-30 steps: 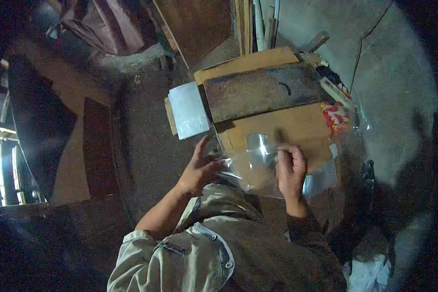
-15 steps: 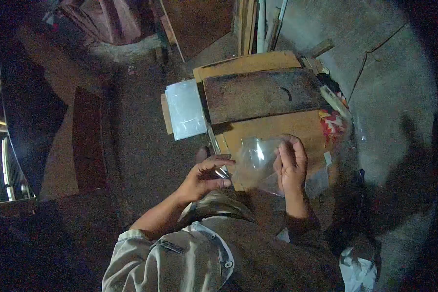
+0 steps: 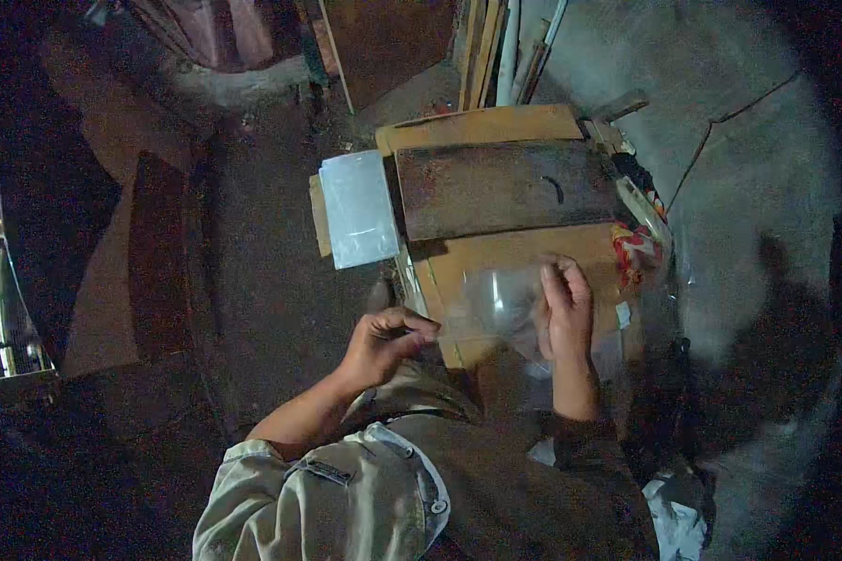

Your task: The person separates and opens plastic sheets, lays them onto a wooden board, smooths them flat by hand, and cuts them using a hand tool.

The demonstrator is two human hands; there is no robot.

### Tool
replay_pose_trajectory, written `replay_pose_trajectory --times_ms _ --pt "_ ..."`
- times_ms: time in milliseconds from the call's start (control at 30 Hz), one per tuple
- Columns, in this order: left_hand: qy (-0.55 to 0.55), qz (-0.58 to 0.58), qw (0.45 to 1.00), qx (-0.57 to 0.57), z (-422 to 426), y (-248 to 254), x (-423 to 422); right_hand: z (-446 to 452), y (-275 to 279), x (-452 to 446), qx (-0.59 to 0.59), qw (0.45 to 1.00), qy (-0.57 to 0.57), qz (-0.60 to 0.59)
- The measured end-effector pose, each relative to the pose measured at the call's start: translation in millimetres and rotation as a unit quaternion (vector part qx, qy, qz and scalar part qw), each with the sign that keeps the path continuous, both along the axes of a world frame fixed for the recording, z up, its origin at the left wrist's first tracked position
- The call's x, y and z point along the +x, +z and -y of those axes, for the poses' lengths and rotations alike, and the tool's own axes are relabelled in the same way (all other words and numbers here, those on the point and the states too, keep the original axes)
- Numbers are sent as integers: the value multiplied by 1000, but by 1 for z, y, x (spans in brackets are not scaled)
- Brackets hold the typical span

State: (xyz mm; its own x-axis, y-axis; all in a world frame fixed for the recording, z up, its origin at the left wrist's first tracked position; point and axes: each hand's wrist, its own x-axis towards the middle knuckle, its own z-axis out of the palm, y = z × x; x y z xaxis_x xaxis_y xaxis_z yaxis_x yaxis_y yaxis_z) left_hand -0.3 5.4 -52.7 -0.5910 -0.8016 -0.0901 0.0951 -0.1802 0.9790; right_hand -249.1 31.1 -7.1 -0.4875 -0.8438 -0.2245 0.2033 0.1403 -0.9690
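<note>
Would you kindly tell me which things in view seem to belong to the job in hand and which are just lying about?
Likely in the job:
clear film, held by the right hand
left hand, close to the film
cardboard, below the film
pale sheets, possibly

Seemingly lying about:
red wrapper
wooden strips

The clear sheet (image 3: 498,297) appeared glossy plastic, the tan panel (image 3: 524,245) matt cardboard, the dark board (image 3: 486,192) rough.
</note>
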Motion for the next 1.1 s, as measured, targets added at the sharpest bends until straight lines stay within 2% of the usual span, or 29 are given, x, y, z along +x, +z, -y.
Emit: replay_pose_trajectory --times_ms 33,100,167,200,233,300,367,467,567,633,700,800,900,1000,1100 --pt "31 -2 999 17 1 0 3 1 0 -4 4 999 -33 -23" --pt "46 -29 998 -4 4 -11 7 -1 5 -12 10 1000 -13 -16" --pt "70 -114 991 30 8 -11 11 0 15 -12 33 999 23 -28" --pt "47 -114 990 72 11 -11 15 1 12 -15 23 996 39 -77" --pt "48 -115 990 72 12 -10 15 1 13 -16 24 996 40 -78" --pt "71 -157 960 220 15 -3 17 2 21 -13 10 993 81 -81" --pt "90 -133 966 202 16 10 8 4 35 -9 11 992 107 -71" --pt "20 -98 993 67 17 13 4 8 36 -4 -3 988 138 -70" --pt "-34 -85 990 106 14 16 -1 10 34 -2 -19 987 145 -73" --pt "-25 -106 990 94 13 18 -5 10 40 -3 11 981 179 -73" --pt "-75 -35 988 130 10 9 -3 11 37 1 -14 982 168 -82" --pt "-43 -79 989 118 3 10 1 11 32 -5 -8 981 184 -58" --pt "11 -99 987 125 2 14 4 11 27 -15 -18 979 171 -106" --pt "101 -139 984 43 4 16 11 12 28 -21 -4 988 123 -95" --pt "75 -146 986 -17 5 15 13 13 35 -23 57 985 120 -114"
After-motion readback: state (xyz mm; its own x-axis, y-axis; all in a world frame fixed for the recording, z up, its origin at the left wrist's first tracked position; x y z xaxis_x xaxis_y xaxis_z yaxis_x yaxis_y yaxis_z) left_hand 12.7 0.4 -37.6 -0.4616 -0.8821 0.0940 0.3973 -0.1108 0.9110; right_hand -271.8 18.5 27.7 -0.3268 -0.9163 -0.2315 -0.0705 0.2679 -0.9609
